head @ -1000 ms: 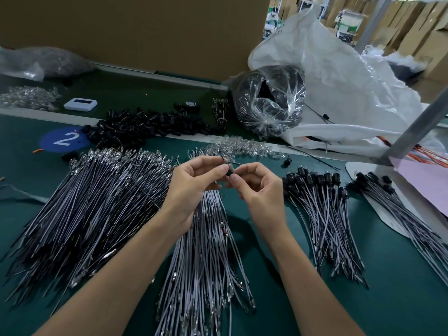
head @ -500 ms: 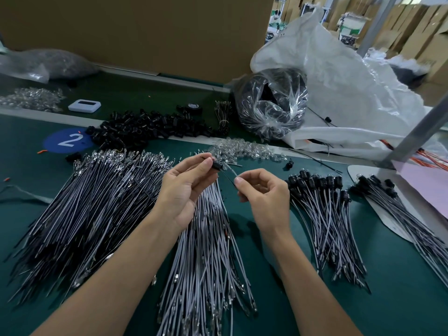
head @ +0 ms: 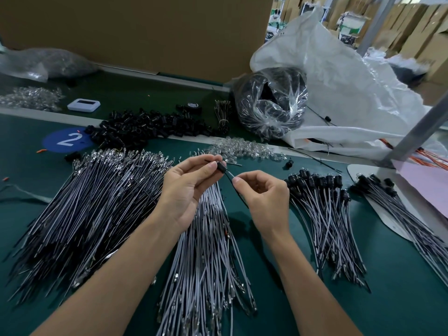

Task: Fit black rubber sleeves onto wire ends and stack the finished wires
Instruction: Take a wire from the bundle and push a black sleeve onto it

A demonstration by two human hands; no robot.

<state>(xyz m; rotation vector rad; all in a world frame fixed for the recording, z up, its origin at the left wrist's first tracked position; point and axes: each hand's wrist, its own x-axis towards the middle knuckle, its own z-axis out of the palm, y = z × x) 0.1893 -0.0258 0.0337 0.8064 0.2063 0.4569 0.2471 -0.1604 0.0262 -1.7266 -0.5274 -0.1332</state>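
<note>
The bare left forearm (head: 116, 275) enters from seven o'clock and runs toward one o'clock, ending in the left hand (head: 189, 190). Its palm faces the camera, and its thumb and forefinger pinch a small black rubber sleeve (head: 221, 166) at their tips, with the other fingers loosely curled beneath. The bare right forearm (head: 312, 287) enters from five o'clock toward eleven o'clock; the right hand (head: 264, 197), just beside the left at its three o'clock, is thumb side up, its thumb and forefinger pinching a thin dark wire (head: 230, 175) that leads to the sleeve, with the remaining fingers curled into the palm.

black sleeve (head: 221, 166) on thin wire (head: 230, 175), held aloft
</note>
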